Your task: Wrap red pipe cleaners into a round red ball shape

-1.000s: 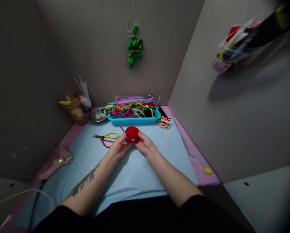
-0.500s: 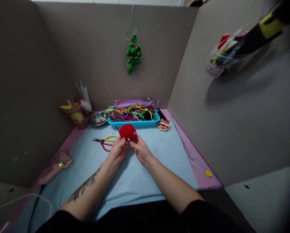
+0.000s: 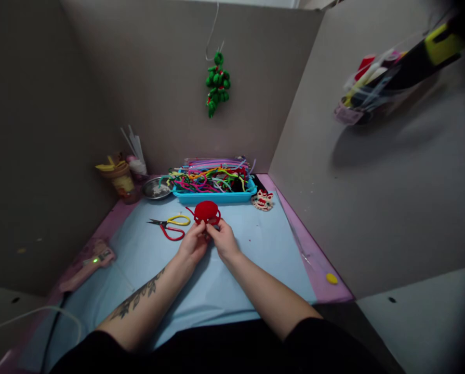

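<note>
A rounded red piece, seemingly of coiled pipe cleaner (image 3: 206, 211), is held up between my two hands, with a loose end sticking out on its left. My left hand (image 3: 195, 242) pinches its lower edge from the left. From the right, my right hand (image 3: 223, 240) grips the same edge, its thumb close to the left thumb. What the fingertips press on is partly hidden. Just left of my left hand lie open scissors (image 3: 169, 227) with one yellow and one red handle.
Behind stands a blue tray (image 3: 215, 198) of colourful pipe cleaners, with a metal dish (image 3: 156, 188) to its left and a red-and-white crafted piece (image 3: 262, 200) to its right. A pink glue gun (image 3: 89, 269) lies left. A green ornament (image 3: 217, 84) hangs at the back.
Both hands have drawn closer together at the red piece's lower edge, the right thumb moving in toward the left. The red piece is tilted slightly differently. The camera view has shifted a little.
</note>
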The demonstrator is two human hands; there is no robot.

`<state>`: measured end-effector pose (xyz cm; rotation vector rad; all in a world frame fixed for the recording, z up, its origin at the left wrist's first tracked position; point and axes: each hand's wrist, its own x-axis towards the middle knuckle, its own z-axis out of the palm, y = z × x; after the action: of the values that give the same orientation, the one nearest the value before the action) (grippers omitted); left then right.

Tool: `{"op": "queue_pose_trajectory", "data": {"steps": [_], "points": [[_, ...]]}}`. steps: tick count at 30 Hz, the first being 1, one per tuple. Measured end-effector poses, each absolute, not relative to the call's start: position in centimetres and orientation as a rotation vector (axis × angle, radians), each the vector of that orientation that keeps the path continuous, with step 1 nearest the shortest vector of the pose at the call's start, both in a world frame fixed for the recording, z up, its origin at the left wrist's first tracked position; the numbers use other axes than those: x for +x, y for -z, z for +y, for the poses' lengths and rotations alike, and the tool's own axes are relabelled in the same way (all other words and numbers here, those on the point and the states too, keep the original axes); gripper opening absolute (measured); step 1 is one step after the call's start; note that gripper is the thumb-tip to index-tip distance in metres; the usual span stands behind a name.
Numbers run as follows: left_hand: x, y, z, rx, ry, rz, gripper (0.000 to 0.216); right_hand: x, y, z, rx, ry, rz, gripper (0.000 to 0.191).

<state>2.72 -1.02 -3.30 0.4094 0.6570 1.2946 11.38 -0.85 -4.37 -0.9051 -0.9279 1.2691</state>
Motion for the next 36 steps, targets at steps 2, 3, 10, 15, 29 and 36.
{"op": "queue_pose_trajectory", "data": {"steps": [2,3,10,15,29,36], "points": [[2.8,3.2,-1.1,0.430,-1.309,0.661,0.028,11.4,4.5,-0.8,-0.924,-1.233,-0.956,0.017],[2.9,3.2,-1.1,0.443,-1.324,0.668,0.029,11.4,4.6,-0.8,-0.938,-1.203,-0.983,0.017],[3.3,2.9,-0.9,0.423,-1.366,0.720,0.025,11.3,4.9,-1.1,-1.049,-0.953,-1.201,0.019],[3.4,2.8,-1.1,0.359,-1.365,0.751,0.024,10.9,5.1,-1.3,-1.095,-0.847,-1.246,0.016],[3.0,2.6,-0.9,0.408,-1.405,0.762,0.025,10.5,5.1,-1.3,-0.970,-1.027,-1.130,0.021],[2.2,0.6,-1.2,0.828,-1.482,0.673,0.038,12.0,2.5,-1.4,-0.591,-1.600,-0.896,0.042]]}}
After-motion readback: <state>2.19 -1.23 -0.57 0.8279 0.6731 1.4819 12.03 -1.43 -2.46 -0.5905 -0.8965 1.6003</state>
